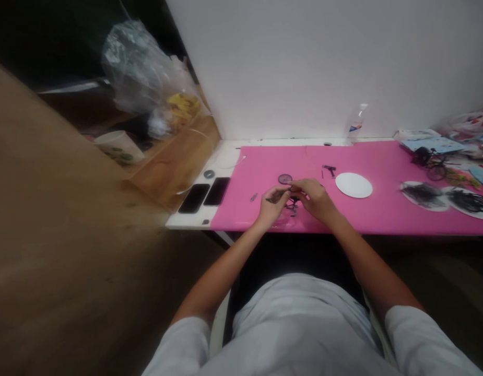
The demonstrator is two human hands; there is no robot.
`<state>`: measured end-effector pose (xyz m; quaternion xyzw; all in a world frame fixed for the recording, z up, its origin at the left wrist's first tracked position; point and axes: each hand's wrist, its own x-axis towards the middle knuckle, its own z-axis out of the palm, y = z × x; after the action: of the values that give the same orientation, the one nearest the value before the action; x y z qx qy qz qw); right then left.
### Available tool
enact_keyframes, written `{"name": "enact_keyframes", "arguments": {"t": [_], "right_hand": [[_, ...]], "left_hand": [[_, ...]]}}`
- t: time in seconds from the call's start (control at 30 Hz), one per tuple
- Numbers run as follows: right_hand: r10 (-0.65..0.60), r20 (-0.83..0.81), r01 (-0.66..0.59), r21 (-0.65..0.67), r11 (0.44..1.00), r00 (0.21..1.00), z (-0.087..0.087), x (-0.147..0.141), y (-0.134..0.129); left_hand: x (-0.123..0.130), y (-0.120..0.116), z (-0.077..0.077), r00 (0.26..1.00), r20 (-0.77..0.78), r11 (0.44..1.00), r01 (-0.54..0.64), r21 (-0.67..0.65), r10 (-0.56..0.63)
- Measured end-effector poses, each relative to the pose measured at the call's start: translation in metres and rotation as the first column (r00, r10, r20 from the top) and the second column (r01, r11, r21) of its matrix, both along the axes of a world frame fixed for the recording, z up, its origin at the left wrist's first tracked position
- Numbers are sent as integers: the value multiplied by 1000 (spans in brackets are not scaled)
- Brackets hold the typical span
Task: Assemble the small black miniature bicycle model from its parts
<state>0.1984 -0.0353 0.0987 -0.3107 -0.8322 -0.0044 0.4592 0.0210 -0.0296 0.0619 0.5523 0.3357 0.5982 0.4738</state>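
Over the pink table cover (264, 162), my left hand (273, 207) and my right hand (312, 197) meet with their fingertips close together. Both are closed on a small dark assembly (292, 204), whose thin black parts show between and below the fingers. Its exact shape is partly hidden by the hands. A small spoked wheel (285, 179) lies flat just beyond my fingertips. Left of my left hand sits a small grey piece (253, 197). Past my right hand lies a black tool-like piece (329, 170) beside a thin dark rod.
A white plate (353, 185) is right of my hands. Farther right are plates of black parts (466, 201) and a small model bicycle (431, 159). Two phones (194, 198) lie at the left. A clear bottle (358, 120) stands by the wall.
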Motion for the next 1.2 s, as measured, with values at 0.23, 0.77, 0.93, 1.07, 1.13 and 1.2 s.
{"name": "enact_keyframes", "arguments": {"t": [0.23,0.77,0.93,1.07,1.13,1.2], "right_hand": [[-14,-36,14,-6,1000,999,3,-3,-5],[-20,-20,20,-20,1000,1000,12,-1,-7],[10,-34,-11,-31,999,999,14,1,-6],[32,-31,-33,-47,998,999,16,2,-7],[32,-26,-34,-63,997,999,17,2,-8],[36,-20,-38,-89,995,999,18,3,-9]], "left_hand": [[0,0,-1,999,29,1000,-25,-5,25],[-8,-8,2,986,-121,979,-90,184,113],[-11,-7,3,966,-189,948,-117,296,178],[-13,-6,3,955,-228,935,-104,340,189],[-14,-6,3,955,-237,938,-96,332,181],[-15,-6,3,954,-244,942,-88,323,173]]}}
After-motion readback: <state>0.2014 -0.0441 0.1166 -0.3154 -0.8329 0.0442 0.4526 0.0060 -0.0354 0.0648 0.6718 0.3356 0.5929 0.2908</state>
